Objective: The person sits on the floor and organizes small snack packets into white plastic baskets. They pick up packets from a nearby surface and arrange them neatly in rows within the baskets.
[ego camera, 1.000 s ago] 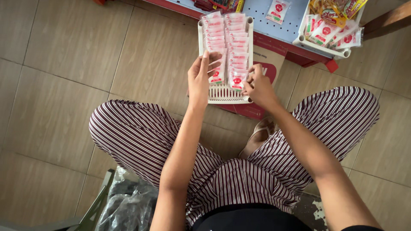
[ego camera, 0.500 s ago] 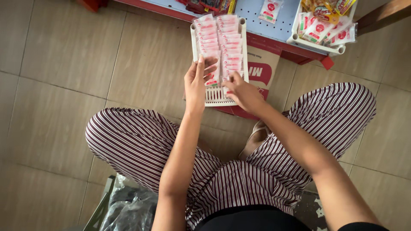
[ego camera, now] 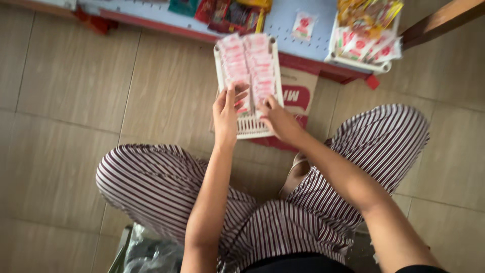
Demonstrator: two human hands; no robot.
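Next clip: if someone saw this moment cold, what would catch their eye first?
First, the white slatted plastic tray at top centre, filled with two rows of small pink-and-white sachets, with both hands at its near end: the left hand and the right hand both touch the sachets. Next, the maroon-and-white striped trousers filling the lower half above the beige tiled floor.

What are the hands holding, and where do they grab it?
Both the left hand and right hand touch pink packets in the white basket; a real grip cannot be told.
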